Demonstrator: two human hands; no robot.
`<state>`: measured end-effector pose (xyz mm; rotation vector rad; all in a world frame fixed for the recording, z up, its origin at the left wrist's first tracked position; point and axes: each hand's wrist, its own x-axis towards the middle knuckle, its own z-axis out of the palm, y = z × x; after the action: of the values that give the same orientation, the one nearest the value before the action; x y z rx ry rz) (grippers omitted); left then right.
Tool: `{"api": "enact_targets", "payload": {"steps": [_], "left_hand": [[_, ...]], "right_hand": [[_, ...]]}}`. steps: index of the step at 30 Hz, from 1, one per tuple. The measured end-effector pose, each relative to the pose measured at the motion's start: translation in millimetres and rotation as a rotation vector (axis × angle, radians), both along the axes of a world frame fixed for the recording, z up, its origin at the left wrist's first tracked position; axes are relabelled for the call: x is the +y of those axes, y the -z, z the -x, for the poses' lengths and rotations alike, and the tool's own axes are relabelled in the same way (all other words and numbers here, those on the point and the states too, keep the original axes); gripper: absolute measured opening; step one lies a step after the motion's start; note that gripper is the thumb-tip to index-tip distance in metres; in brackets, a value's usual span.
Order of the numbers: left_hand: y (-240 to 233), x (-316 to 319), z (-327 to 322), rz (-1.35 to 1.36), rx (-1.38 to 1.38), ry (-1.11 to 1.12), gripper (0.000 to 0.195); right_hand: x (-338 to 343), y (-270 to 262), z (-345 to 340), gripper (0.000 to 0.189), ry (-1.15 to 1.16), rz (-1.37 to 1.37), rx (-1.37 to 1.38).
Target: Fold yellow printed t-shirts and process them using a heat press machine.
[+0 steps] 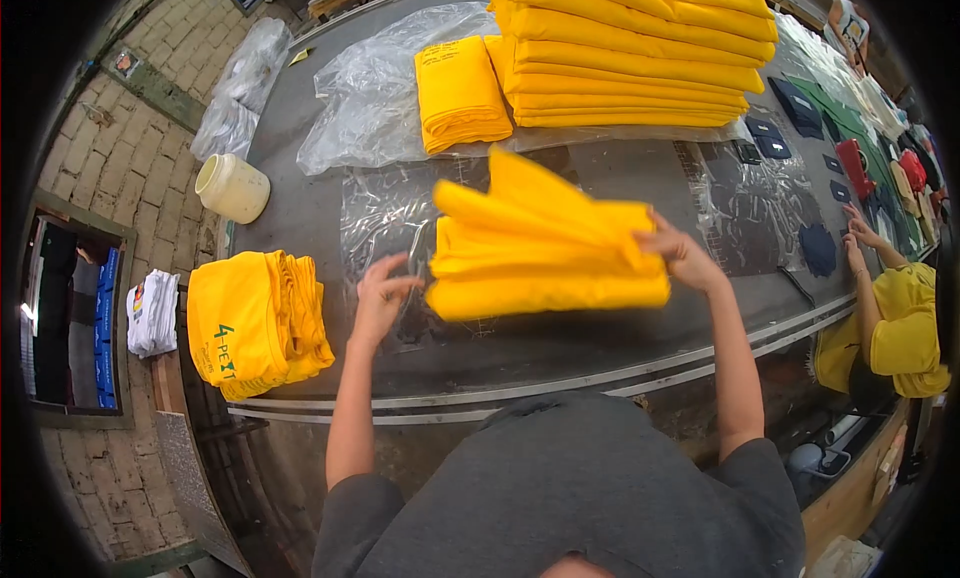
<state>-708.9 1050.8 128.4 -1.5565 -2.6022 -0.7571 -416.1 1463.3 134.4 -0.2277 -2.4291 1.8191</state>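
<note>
A yellow fabric garment (547, 255), partly folded and blurred by motion, lies over the clear plastic sheet before me. My right hand (679, 252) grips its right edge, fingers bent over the cloth. Just off its left edge is my left hand (386, 293), fingers apart and holding nothing. Beyond the garment stand a small pile of folded yellow shirts (461, 94) with print on top and a tall stack of yellow fabric (637, 60). At the table's left corner sits a pile of yellow printed T-shirts (251, 315).
A whitish plastic jar (232, 188) stands at the left edge, near crumpled plastic bags (247, 75). White folded shirts (152, 312) lie farther left. A co-worker in yellow (904, 323) works at the right, by small dark folded pieces (769, 139). A metal rail (465, 409) runs along the near edge.
</note>
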Motion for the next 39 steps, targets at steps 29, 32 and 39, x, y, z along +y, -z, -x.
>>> {"api": "enact_targets", "payload": {"steps": [29, 32, 39], "left_hand": [[-27, 141, -30, 0.220, 0.275, 0.356, 0.059], [-33, 158, -57, 0.173, 0.183, 0.512, 0.096], [-42, 229, -12, 0.414, 0.016, 0.555, 0.056]], "right_hand": [[-86, 4, -17, 0.067, 0.252, -0.977, -0.022], [-66, 13, -1, 0.047, 0.088, -1.047, -0.106], [-2, -58, 73, 0.028, 0.103, -0.744, -0.053]]}}
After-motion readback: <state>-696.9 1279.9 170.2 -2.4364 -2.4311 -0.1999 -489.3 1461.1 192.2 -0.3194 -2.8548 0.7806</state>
